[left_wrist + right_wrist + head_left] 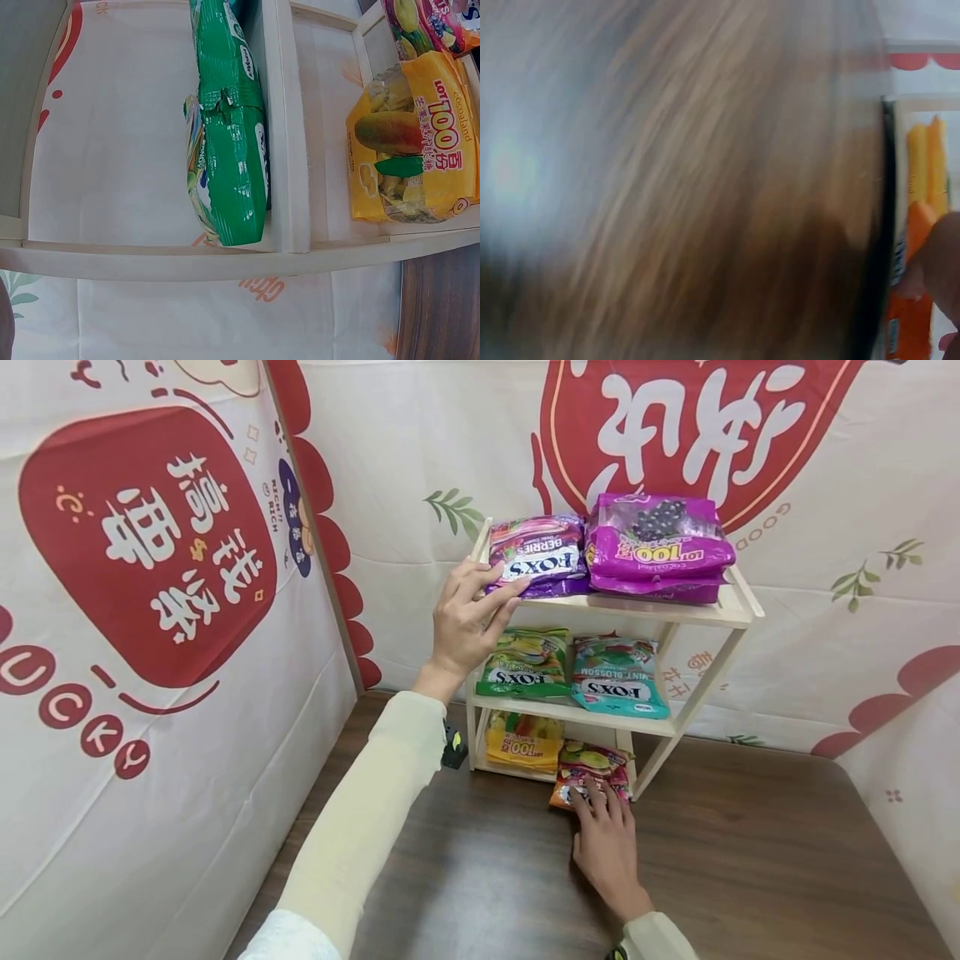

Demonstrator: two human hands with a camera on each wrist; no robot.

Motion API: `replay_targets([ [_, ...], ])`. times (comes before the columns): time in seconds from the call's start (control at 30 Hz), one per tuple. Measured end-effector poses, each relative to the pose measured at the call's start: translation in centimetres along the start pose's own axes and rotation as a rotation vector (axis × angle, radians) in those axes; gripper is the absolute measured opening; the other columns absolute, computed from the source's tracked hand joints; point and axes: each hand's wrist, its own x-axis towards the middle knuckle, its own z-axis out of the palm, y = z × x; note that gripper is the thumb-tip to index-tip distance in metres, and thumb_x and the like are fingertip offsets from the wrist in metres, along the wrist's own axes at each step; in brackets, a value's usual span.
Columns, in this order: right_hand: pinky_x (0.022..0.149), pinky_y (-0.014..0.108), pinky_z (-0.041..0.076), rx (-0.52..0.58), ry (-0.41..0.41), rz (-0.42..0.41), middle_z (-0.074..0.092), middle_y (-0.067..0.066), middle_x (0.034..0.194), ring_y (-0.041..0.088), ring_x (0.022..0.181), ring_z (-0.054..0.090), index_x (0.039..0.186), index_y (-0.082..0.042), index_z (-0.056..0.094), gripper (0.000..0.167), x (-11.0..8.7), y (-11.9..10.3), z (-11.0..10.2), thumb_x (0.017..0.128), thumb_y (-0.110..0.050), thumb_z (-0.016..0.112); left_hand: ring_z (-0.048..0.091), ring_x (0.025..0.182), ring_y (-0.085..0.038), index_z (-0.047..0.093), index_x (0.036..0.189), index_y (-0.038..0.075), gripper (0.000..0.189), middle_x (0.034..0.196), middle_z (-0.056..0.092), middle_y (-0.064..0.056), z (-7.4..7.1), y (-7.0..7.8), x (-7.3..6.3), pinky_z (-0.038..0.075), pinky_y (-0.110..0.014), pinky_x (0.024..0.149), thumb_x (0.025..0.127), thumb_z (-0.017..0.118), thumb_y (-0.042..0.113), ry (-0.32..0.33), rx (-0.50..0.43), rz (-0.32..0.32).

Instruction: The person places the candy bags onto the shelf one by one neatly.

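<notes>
A purple Fox's Berries candy bag (540,556) lies on the top level of a small pale wooden rack (723,610). My left hand (468,614) rests at the rack's left front corner, its extended fingers touching that bag. On the bottom level, a red and orange candy bag (592,768) pokes out a little past the front edge. My right hand (606,847) lies with its extended fingers on this bag. In the right wrist view a fingertip touches the orange bag (909,330); most of the hand is cut off there.
Beside the berries bag sits a larger purple Lot 100 bag (656,552). The middle level holds a green Fox's bag (525,664) and a teal Mint Blossom bag (618,677). A yellow mango Lot 100 bag (523,743) is at bottom left. Printed cloth walls surround the brown wooden table (750,852).
</notes>
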Motion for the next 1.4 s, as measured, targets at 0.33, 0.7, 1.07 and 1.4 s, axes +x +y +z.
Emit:
replay_targets([
  [0.33,0.096,0.066,0.035,-0.118,0.031,-0.119,0.052,0.017,0.136,0.047,0.127,0.04,0.126,-0.015,0.063,0.047,0.3,2.1,1.7,0.092,0.001,0.036,0.052,0.107,-0.033,0.075,0.106,0.016,0.022,0.11,0.064,-0.014,0.1,-0.2,0.0,0.036,-0.045,0.105,0.084,0.071,0.018,-0.005,0.004,0.004],
  [0.7,0.092,0.067,0.038,-0.031,0.068,-0.226,0.064,0.016,0.118,0.047,0.112,0.054,0.12,-0.012,0.067,0.051,2.5,5.0,1.8,0.08,0.012,0.046,0.052,0.107,-0.033,0.075,0.106,0.016,0.023,0.11,0.064,-0.014,0.1,-0.2,0.0,0.036,-0.043,0.105,0.084,0.071,0.017,-0.003,0.006,0.008],
  [1.07,0.097,0.063,0.035,-0.064,0.039,-0.096,0.06,0.02,0.122,0.045,0.116,0.05,0.125,-0.01,0.062,0.041,2.3,3.3,1.9,0.088,0.0,0.049,0.051,0.108,-0.03,0.075,0.106,0.016,0.022,0.111,0.065,-0.014,0.0,-0.1,-0.1,0.037,-0.04,0.104,0.084,0.07,0.018,-0.003,0.004,0.0],
  [1.4,0.1,0.063,0.032,0.009,0.062,0.057,0.046,0.026,0.137,0.05,0.128,0.035,0.134,-0.006,0.054,0.052,0.1,0.7,2.0,0.083,-0.007,0.058,0.052,0.107,-0.033,0.075,0.105,0.016,0.022,0.11,0.064,-0.014,0.0,-0.1,0.0,0.036,-0.042,0.104,0.084,0.071,0.017,0.002,-0.002,0.004],
])
